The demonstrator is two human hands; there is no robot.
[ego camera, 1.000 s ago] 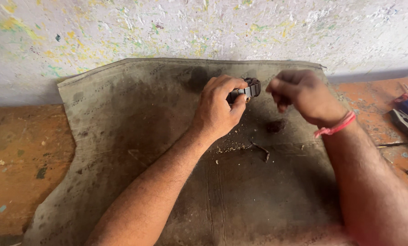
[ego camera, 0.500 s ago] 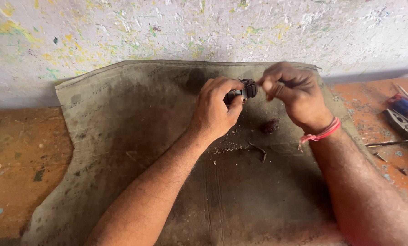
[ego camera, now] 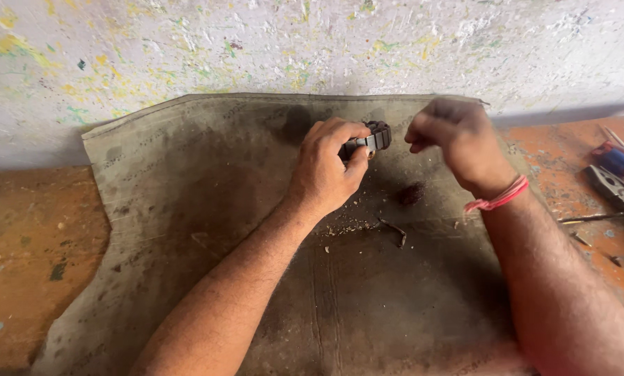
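My left hand (ego camera: 329, 167) grips a small dark round metal part (ego camera: 373, 136) with a ribbed end, holding it up over a dirty grey-green cloth (ego camera: 186, 209). My right hand (ego camera: 455, 139) hovers just to the right of the part, fingers pinched together and slightly blurred; whether it holds anything tiny I cannot tell. A red thread band circles my right wrist (ego camera: 496, 197). Below the hands, crumbs and a thin dark bent sliver (ego camera: 393, 230) lie on the cloth, beside a dark stain (ego camera: 411, 193).
The cloth covers an orange-brown worn surface (ego camera: 26, 264) against a paint-speckled white wall (ego camera: 256, 49). At the right edge lie pliers (ego camera: 615, 188), a red-and-blue-handled tool (ego camera: 622, 160) and a thin metal pin (ego camera: 590, 218).
My right hand has pulled a little away from the part, to the right, after touching it half a second ago. My left hand stays put, holding the part.
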